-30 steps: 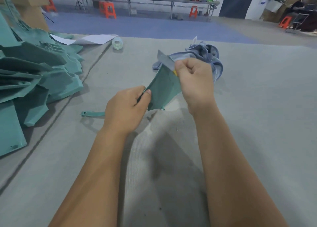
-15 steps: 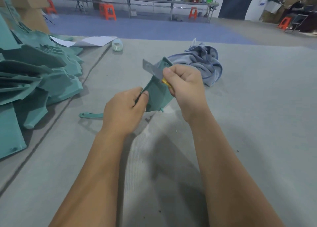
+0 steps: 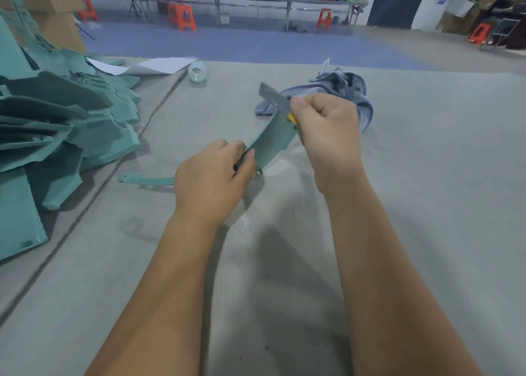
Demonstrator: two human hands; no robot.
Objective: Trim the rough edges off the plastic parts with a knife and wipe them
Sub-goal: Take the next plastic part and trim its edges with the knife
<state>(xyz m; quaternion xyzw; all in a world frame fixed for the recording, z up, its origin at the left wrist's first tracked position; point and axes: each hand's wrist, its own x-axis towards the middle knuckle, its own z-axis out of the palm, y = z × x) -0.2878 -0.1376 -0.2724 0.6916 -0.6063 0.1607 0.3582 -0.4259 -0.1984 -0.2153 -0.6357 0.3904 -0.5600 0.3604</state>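
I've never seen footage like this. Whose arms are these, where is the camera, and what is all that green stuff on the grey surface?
There is no machine here: these are a person's two bare arms, filmed by a wide-angle camera worn on the head, looking forward and down. The left hand pinches the near end of a thin green plastic part. The right hand grips a knife with a grey blade and a bit of yellow handle showing, laid against the part's far end, to trim its rough edge. To the left lies a pile of similar green parts, with a narrow green strip beside the left hand. Behind the hands are a crumpled blue cloth, a roll of tape and sheets of paper, all on the grey table.
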